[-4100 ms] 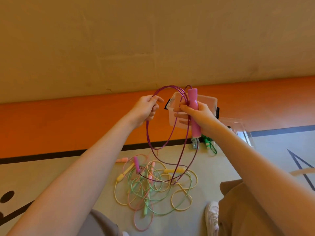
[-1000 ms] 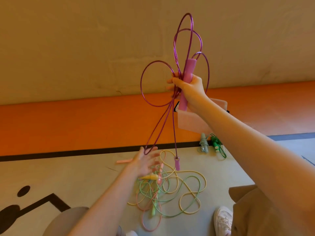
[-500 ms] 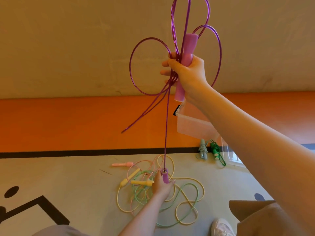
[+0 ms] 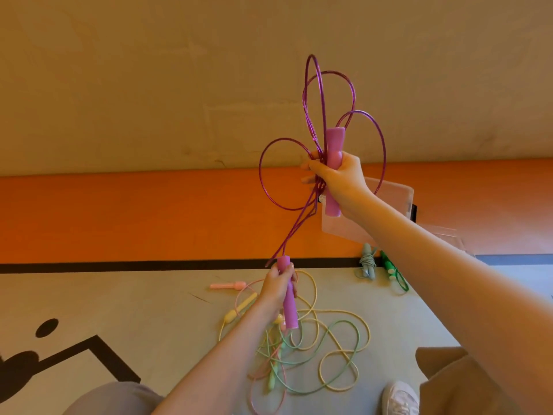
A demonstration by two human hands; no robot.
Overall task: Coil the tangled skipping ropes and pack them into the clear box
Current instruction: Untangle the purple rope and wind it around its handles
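Observation:
My right hand (image 4: 339,178) is raised and grips one pink handle (image 4: 334,145) of the purple skipping rope (image 4: 321,94) together with several loose loops. Lower down, my left hand (image 4: 276,287) grips the rope's other pink handle (image 4: 289,307), lifted off the floor. Slack purple cord runs between the two hands. On the floor below lies a tangle of yellow, green and pink ropes (image 4: 323,348). The clear box (image 4: 389,202) stands behind my right forearm, partly hidden.
Two coiled ropes, a grey one (image 4: 367,263) and a green one (image 4: 392,269), lie by the box. A loose pink handle (image 4: 227,285) rests on the floor. A clear lid (image 4: 446,235) is right of the box. My shoe (image 4: 399,398) shows at bottom right.
My left hand has picked the second pink handle up from the floor tangle and raised it. My right hand has come down somewhat with the loops.

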